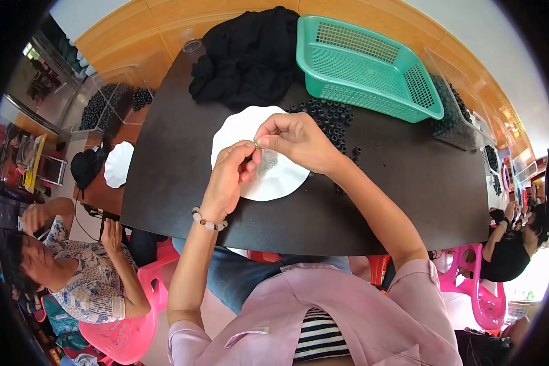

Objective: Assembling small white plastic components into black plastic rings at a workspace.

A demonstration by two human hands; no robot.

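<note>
Over a white scalloped plate point(241, 123), my two hands meet, fingertips almost touching. My left hand point(227, 175), with a beaded bracelet point(208, 223) at its wrist, is closed in a pinch. From the right, my right hand point(300, 144) pinches at the same spot with thumb and forefinger. What lies between the fingertips is too small to make out. A pile of small silvery pieces point(268, 162) rests on the plate just below my hands. Small black ring-like parts point(330, 119) are scattered on the dark table beyond the plate's right side.
A green plastic basket point(372, 97) stands at the back right, next to a clear bin point(460, 125) of black parts. Crumpled black cloth point(250, 58) and a clear cup point(193, 46) sit at the back. People sit on pink chairs at left point(119, 335) and right point(489, 305).
</note>
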